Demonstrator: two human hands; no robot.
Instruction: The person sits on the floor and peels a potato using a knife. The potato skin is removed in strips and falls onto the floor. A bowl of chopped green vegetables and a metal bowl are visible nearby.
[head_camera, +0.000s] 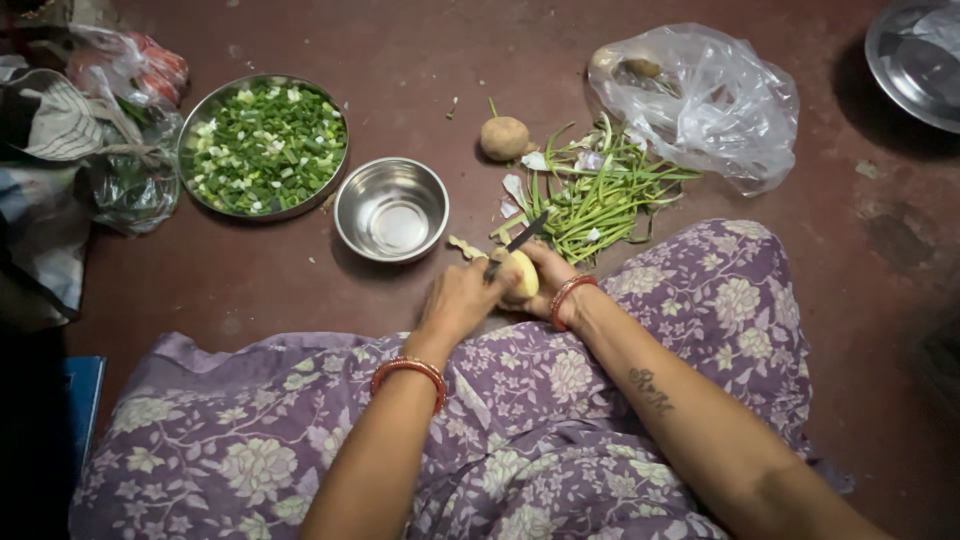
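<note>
My left hand (458, 298) grips a dark-bladed knife (522, 238) whose tip points up and to the right. My right hand (548, 283) holds a pale, partly peeled potato (523, 273) against the blade, just above my lap. Both wrists carry red bangles. An unpeeled brown potato (503, 137) lies on the floor beyond my hands. Potato peel scraps (466, 246) sit close to my left hand.
An empty steel bowl (391, 209) stands left of my hands, beside a steel plate (190, 130) heaped with chopped greens (265, 147). Green stalk trimmings (598, 190) and a clear plastic bag (712, 104) lie ahead right. Another steel plate (912, 62) is at the far right, bags (120, 120) at far left.
</note>
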